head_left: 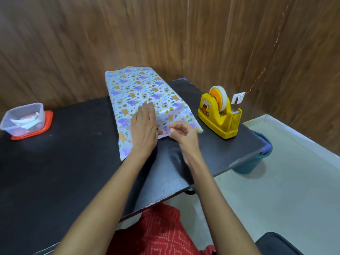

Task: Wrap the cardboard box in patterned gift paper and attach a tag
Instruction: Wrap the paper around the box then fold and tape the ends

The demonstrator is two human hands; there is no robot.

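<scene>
The box (139, 89) lies on the black table (64, 162), covered in white gift paper with purple and orange animal prints. At its near end the paper is folded down the end face, and a loose flap (125, 146) lies flat on the table at the left. My left hand (145, 126) presses flat on the near top edge with straight fingers. My right hand (181, 131) is just to its right at the near end, fingers curled, thumb and forefinger pinching at the paper fold; whether tape is between them cannot be told.
A yellow tape dispenser (219, 112) stands right of the box near the table's right edge. A clear plastic tub (24, 117) on an orange lid sits at the far left. A small tag on red string (238, 98) hangs by the wooden wall. A blue bin (257, 159) stands below.
</scene>
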